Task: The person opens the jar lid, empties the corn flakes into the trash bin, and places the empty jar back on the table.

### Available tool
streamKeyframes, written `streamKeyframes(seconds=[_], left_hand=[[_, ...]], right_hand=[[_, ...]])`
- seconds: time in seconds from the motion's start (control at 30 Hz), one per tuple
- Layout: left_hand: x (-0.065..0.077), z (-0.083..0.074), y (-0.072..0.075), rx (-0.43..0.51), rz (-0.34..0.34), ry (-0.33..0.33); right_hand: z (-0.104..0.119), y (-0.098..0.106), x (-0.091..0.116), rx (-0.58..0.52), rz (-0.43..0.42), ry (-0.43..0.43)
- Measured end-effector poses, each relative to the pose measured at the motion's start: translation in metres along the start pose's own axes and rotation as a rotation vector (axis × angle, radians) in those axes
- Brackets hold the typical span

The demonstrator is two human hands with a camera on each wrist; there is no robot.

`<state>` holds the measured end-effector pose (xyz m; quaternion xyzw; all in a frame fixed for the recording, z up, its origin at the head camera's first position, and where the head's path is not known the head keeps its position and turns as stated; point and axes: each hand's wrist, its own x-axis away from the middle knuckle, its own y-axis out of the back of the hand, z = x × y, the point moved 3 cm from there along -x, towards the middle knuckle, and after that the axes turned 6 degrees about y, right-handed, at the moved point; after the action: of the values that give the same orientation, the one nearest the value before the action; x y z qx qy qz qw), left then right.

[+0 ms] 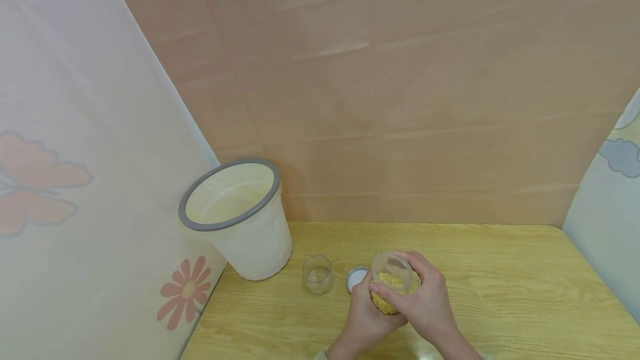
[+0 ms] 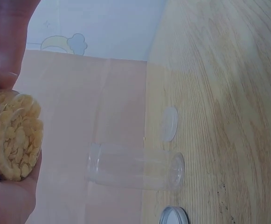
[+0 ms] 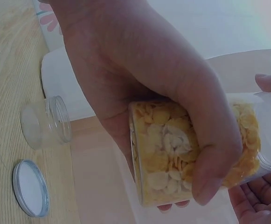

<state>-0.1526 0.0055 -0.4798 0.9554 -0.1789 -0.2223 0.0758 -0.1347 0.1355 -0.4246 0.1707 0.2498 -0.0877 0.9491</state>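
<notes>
A clear jar of yellow flakes is held up over the table in both hands. My left hand grips its lower part. Around the clear upper part curl the thumb and fingers of my right hand. In the right wrist view, flakes fill the jar's body. A silver-rimmed lid with a white inside lies just left of the hands. Farther left stands a short clear jar. The left wrist view shows a taller clear jar upright, with a clear disc-like lid beyond it.
A white bin with a grey rim stands at the table's back left. The wood-grain table meets a brownish cloth backdrop. Pale printed cloth hangs at the left and right sides.
</notes>
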Motion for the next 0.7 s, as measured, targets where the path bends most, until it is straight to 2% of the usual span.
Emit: streamKeyframes(seconds=[0.7], left_hand=[[0.0,-0.0005,0.0022,0.068,0.056,0.022]], right_hand=[[-0.0001,0.0023,0.0007,-0.081,0.038,0.028]])
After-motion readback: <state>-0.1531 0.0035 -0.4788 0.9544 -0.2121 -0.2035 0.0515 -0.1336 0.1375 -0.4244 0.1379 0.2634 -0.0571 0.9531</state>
